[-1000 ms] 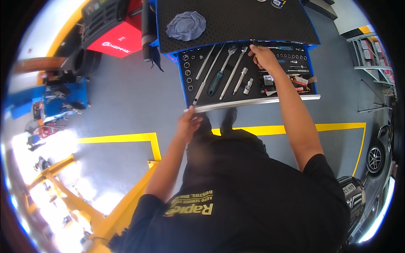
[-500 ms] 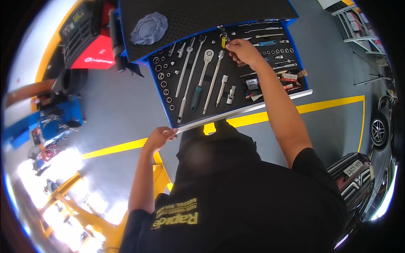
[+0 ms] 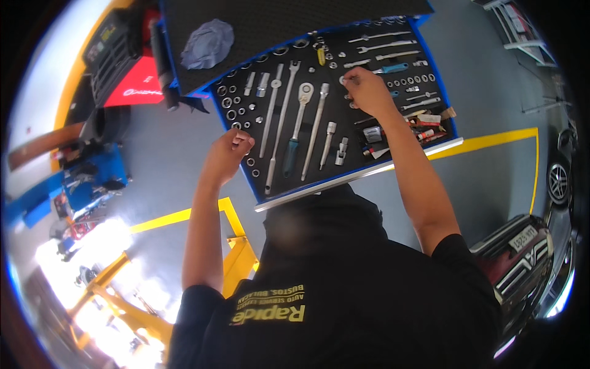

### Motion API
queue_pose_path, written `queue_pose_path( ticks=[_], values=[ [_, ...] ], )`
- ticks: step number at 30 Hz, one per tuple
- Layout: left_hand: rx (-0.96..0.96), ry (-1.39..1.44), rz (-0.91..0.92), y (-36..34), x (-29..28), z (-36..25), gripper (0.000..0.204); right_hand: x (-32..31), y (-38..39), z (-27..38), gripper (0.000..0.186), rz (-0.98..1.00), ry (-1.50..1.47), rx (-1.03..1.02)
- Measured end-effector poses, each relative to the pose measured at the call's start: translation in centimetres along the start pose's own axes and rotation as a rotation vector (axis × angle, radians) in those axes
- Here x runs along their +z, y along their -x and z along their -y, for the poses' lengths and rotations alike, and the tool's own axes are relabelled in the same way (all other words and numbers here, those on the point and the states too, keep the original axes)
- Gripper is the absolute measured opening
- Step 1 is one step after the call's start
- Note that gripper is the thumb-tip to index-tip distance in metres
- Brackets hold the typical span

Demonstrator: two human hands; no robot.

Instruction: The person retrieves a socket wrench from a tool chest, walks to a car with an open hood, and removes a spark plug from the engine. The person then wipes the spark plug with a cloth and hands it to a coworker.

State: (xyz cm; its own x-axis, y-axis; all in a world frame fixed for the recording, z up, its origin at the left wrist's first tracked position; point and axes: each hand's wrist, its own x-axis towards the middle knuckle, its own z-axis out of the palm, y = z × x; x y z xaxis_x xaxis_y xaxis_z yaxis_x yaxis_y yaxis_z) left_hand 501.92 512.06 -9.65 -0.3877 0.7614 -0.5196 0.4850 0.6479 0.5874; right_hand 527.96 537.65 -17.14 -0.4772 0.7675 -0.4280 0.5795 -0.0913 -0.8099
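Off the drawer's metal front edge, where it was half a second ago, the left hand (image 3: 227,152) has come up over the column of sockets (image 3: 231,114) on that side. Meanwhile the right hand (image 3: 370,95) has left the yellow tag (image 3: 321,56), which now lies apart from it near the back, and more of the drawer (image 3: 295,195) shows from under the worktop (image 3: 270,24).

The left fingers are curled in, hiding some sockets; whether they pinch one or merely rest there, I cannot tell. Thumb and forefinger of the right hand nearly meet at a small shiny piece in the right-middle part of the drawer, too small to make out, and whether it is gripped I cannot tell either. The palm and forearm cover some of the lining behind them.

The sockets are bright, short metal rings, mostly standing with dark round openings upward; the rearmost ones are partly cut off by the worktop's overhang. Between the hands lie long steel bars, a ratchet (image 3: 301,114) with a teal grip, and a jointed adapter (image 3: 342,150), all sharp against black foam. Jumbled packets and tubes (image 3: 428,119) in the front right corner overlap, hard to tell apart. A crumpled grey-blue cloth (image 3: 209,44) rests on the worktop, whose far side the frame cuts off.
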Motion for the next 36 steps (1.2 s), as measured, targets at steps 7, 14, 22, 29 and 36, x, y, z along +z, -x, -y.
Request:
queue_pose_path(
  ticks=[7, 14, 22, 29, 36],
  values=[
    [0.056, 0.049, 0.095, -3.0, 5.2, 0.5, 0.025, -5.3, 0.1, -1.5, 0.027, 0.048, -0.272, -0.006],
    [0.069, 0.013, 0.056, -4.4, 6.5, 1.3, 0.018, -16.4, 5.1, -7.3, 0.023, -0.190, -0.137, 0.177],
    [-0.121, -0.132, 0.245, -4.6, 5.9, -1.8, 0.021, -15.7, 12.5, -10.0, 0.016, -0.094, 0.296, 0.124],
    [0.630, -0.281, 0.459, -3.8, 15.0, -11.6, 0.023, -8.4, 12.7, -8.3, 0.052, -0.188, 0.772, -0.015],
    [0.746, -0.555, 0.235, -3.5, 20.2, -13.7, 0.018, -6.8, 11.0, -8.3, 0.050, -0.248, 0.552, 0.016]
  ],
)
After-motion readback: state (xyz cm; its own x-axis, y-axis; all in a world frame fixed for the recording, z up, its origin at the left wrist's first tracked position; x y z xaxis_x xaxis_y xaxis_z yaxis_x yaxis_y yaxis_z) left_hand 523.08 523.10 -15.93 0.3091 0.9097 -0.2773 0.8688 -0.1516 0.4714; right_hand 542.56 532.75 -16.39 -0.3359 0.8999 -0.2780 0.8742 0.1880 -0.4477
